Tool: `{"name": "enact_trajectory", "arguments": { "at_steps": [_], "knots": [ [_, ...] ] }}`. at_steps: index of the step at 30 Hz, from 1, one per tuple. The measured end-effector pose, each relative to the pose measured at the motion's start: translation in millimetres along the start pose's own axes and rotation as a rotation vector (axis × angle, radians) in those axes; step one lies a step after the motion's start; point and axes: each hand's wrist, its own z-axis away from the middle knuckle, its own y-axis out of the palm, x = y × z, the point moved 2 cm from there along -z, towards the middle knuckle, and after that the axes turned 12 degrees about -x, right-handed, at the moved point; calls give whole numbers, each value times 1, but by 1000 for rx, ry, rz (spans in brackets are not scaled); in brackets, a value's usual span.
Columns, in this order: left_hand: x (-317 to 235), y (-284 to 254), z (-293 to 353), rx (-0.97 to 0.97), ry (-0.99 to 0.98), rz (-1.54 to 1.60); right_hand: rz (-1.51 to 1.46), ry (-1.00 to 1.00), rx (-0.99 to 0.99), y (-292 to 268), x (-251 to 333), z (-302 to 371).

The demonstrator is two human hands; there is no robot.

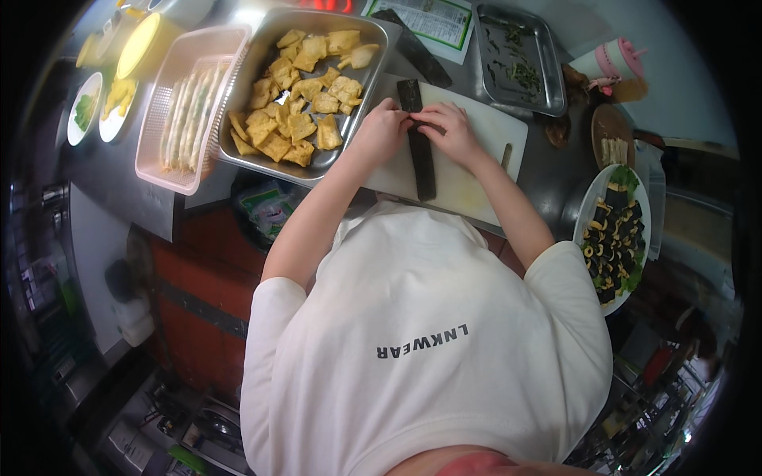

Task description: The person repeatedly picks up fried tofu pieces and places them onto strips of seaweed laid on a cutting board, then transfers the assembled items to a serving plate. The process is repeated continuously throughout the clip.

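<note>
A long dark strip of seaweed (423,166) lies lengthwise on a white cutting board (472,186). My left hand (383,128) closes its fingertips at the strip's upper part from the left. From the right, my right hand (448,131) pinches at the same spot, and the fingertips of both hands nearly meet. Whether something small sits between them is hidden. Beyond the hands the strip's far end (409,94) shows. A thin brownish stick-like piece (506,155) rests on the board right of my right hand.
Left of the board stands a steel tray (317,169) of fried tofu pieces, then a pink basket (143,163) with long pale rolls. More dark strips (413,49) lie beyond the board. A steel tray (556,79) with green scraps and a plate (644,214) of dark-wrapped rolls are at right.
</note>
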Motion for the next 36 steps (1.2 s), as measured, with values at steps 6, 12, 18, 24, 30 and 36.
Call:
{"name": "enact_trajectory", "arguments": {
  "at_steps": [6,12,18,24,30,36],
  "knots": [
    [-2,12,8,-224,119,-169,116,-34,33,3,-10,-12],
    [-2,10,4,-183,276,-352,-42,18,-1,1,-14,-19],
    [-9,3,-19,24,260,-537,69,4,60,0,-17,-22],
    [-5,5,-17,-67,295,-477,183,-2,104,3,-17,-37],
    [-6,5,-23,-31,302,-547,-69,23,54,-1,-20,-37],
    [-13,6,-23,-236,405,-495,103,-97,-92,11,-26,-46]
  ]
}}
